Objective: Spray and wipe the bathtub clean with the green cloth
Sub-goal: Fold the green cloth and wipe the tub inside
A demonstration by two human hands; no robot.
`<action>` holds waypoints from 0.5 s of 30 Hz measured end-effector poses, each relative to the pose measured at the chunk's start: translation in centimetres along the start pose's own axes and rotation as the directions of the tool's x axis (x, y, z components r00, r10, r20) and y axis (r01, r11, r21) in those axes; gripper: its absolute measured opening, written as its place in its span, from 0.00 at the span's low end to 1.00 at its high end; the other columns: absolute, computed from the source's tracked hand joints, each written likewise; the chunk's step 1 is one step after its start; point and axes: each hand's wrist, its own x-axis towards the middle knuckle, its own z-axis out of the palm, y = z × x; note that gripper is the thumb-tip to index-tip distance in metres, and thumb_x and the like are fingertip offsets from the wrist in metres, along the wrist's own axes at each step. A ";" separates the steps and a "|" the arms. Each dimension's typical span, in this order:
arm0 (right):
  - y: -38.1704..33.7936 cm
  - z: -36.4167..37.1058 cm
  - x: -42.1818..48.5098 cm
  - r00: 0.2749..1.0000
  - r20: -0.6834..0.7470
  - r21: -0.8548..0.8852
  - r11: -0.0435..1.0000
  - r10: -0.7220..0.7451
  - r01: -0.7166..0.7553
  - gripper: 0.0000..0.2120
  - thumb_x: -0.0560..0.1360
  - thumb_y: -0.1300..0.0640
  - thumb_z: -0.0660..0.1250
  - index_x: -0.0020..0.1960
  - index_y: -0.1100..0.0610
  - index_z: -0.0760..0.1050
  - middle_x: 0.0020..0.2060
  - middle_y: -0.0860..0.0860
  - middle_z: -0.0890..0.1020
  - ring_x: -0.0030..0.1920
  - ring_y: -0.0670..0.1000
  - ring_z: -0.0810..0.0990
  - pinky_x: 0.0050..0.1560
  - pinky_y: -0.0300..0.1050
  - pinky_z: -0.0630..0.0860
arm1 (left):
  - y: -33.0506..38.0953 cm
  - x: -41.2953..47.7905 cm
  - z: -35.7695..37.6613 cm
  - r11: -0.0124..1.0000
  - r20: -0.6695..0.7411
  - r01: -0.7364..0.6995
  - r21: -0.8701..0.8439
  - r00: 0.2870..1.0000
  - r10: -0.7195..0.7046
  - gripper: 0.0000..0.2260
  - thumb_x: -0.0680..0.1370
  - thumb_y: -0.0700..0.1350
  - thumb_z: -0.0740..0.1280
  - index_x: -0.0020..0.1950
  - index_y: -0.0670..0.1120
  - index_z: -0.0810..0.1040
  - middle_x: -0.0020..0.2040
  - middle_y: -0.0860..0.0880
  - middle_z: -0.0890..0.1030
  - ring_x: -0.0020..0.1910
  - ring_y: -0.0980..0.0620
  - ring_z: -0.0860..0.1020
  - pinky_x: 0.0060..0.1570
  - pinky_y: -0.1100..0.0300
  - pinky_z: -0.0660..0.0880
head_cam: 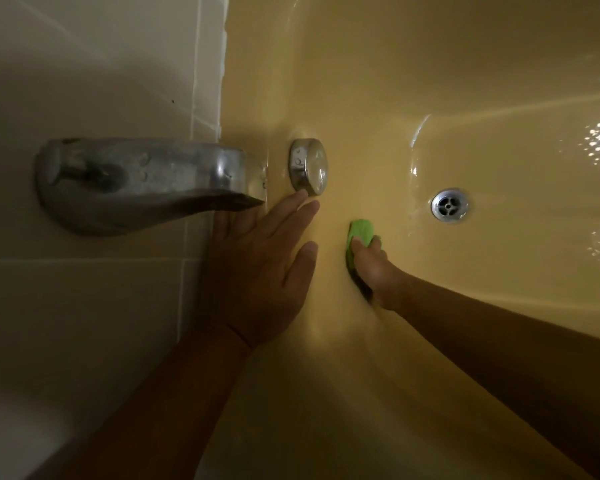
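the small, bunched bright green cloth [360, 233] is pressed against the end wall of the glossy yellow enamel bathtub [430, 81]. it sits below and a little to the right of the round chrome overflow cap [308, 167] on that wall. the right hand [371, 268] grips the green cloth, fingers curled over it so that only its upper end shows past the fingertips. the bare forearm reaches in from the lower right, well below the cap.

the left hand [257, 268] lies flat on the same wall just under the cap, released and holding nothing, fingers straight and close together, thumb spread toward the cloth. its longest fingertips come right up to the cap's lower edge; whether they touch it cannot be told. the two hands are near each other but apart, with a strip of bare enamel between thumb and cloth.

right of the cap, on the tub's floor, sits the round metal drain with a cross-shaped grate [450, 205], with wet glints around it. left of the cap a dull, spotted chrome tub spout [146, 181] juts from the pale beige tiled wall [84, 81]. its mouth ends just beside the cap.
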 end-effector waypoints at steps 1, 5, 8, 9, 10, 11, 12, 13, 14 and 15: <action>-0.4 0.7 0.0 0.999 -0.003 0.015 0.999 -0.041 0.041 0.35 0.83 0.34 0.50 0.84 0.44 0.43 0.83 0.53 0.56 0.80 0.61 0.60 0.79 0.63 0.60 | 0.0 0.3 -0.2 1.000 0.003 -0.004 0.001 1.000 0.004 0.23 0.83 0.56 0.57 0.77 0.52 0.74 0.77 0.53 0.72 0.79 0.48 0.58 0.79 0.55 0.39; -2.2 2.9 -6.9 0.855 0.051 0.022 0.856 -0.516 0.516 0.33 0.79 0.28 0.53 0.80 0.39 0.58 0.76 0.46 0.69 0.77 0.54 0.67 0.76 0.63 0.66 | -0.3 1.3 -0.7 0.999 -0.017 -0.026 -0.036 1.000 0.025 0.24 0.86 0.56 0.51 0.80 0.50 0.70 0.80 0.50 0.69 0.81 0.54 0.54 0.78 0.63 0.40; -2.6 2.5 -12.3 0.675 0.227 -0.036 0.686 -0.702 0.726 0.31 0.84 0.35 0.49 0.84 0.43 0.47 0.83 0.41 0.53 0.83 0.47 0.49 0.82 0.56 0.51 | -1.0 1.9 -0.5 0.994 0.025 -0.003 -0.107 1.000 0.005 0.26 0.87 0.58 0.46 0.82 0.52 0.65 0.84 0.51 0.60 0.84 0.49 0.46 0.82 0.49 0.53; -2.5 2.0 -12.7 0.635 0.268 -0.033 0.652 -0.725 0.758 0.31 0.85 0.37 0.49 0.84 0.43 0.44 0.83 0.40 0.50 0.83 0.45 0.45 0.82 0.55 0.48 | -1.2 2.0 -0.4 0.994 0.040 -0.003 -0.113 0.999 0.008 0.25 0.87 0.58 0.46 0.82 0.53 0.65 0.84 0.53 0.60 0.85 0.47 0.45 0.81 0.44 0.55; -2.4 1.4 -12.5 0.620 0.289 -0.036 0.639 -0.729 0.768 0.32 0.84 0.37 0.49 0.84 0.42 0.43 0.83 0.40 0.48 0.83 0.44 0.43 0.83 0.54 0.47 | -1.3 2.2 -0.3 0.994 0.046 -0.011 -0.107 0.999 0.016 0.25 0.87 0.58 0.46 0.82 0.54 0.66 0.84 0.54 0.60 0.85 0.46 0.45 0.82 0.43 0.53; -2.3 1.0 -11.7 0.627 0.293 -0.054 0.643 -0.722 0.764 0.31 0.84 0.37 0.49 0.83 0.41 0.43 0.83 0.40 0.48 0.83 0.43 0.42 0.83 0.54 0.46 | -1.3 2.4 -0.2 0.995 0.041 -0.022 -0.101 0.999 0.027 0.25 0.87 0.58 0.46 0.81 0.53 0.67 0.83 0.54 0.61 0.85 0.45 0.46 0.83 0.45 0.47; -1.7 0.9 -10.0 0.649 0.273 -0.078 0.657 -0.710 0.750 0.31 0.83 0.36 0.49 0.83 0.40 0.44 0.83 0.42 0.50 0.83 0.43 0.44 0.83 0.53 0.47 | -1.3 2.6 -0.3 0.994 0.029 -0.032 -0.102 0.999 0.035 0.25 0.88 0.57 0.46 0.80 0.52 0.69 0.83 0.54 0.62 0.85 0.44 0.46 0.82 0.49 0.41; -1.2 0.8 -8.0 0.674 0.234 -0.086 0.676 -0.700 0.732 0.31 0.83 0.35 0.50 0.83 0.41 0.46 0.83 0.43 0.53 0.83 0.44 0.48 0.83 0.53 0.50 | -1.4 2.9 -0.3 0.994 0.016 -0.036 -0.105 0.999 0.038 0.24 0.88 0.57 0.47 0.80 0.52 0.70 0.83 0.54 0.63 0.85 0.44 0.47 0.82 0.50 0.38; -0.5 0.6 -5.5 0.711 0.183 -0.083 0.710 -0.679 0.699 0.32 0.83 0.35 0.51 0.83 0.44 0.50 0.81 0.45 0.59 0.82 0.46 0.55 0.82 0.54 0.54 | -1.5 3.1 -0.2 0.994 0.008 -0.039 -0.101 0.999 0.040 0.24 0.87 0.57 0.47 0.80 0.52 0.70 0.82 0.54 0.63 0.85 0.44 0.48 0.82 0.48 0.37; 0.0 0.4 -3.0 0.767 0.126 -0.068 0.766 -0.629 0.639 0.33 0.82 0.34 0.52 0.83 0.46 0.54 0.78 0.47 0.65 0.79 0.47 0.62 0.80 0.56 0.59 | -1.6 3.4 -0.1 0.996 0.004 -0.043 -0.084 0.999 0.044 0.24 0.87 0.57 0.47 0.80 0.53 0.70 0.82 0.55 0.63 0.85 0.45 0.48 0.81 0.43 0.39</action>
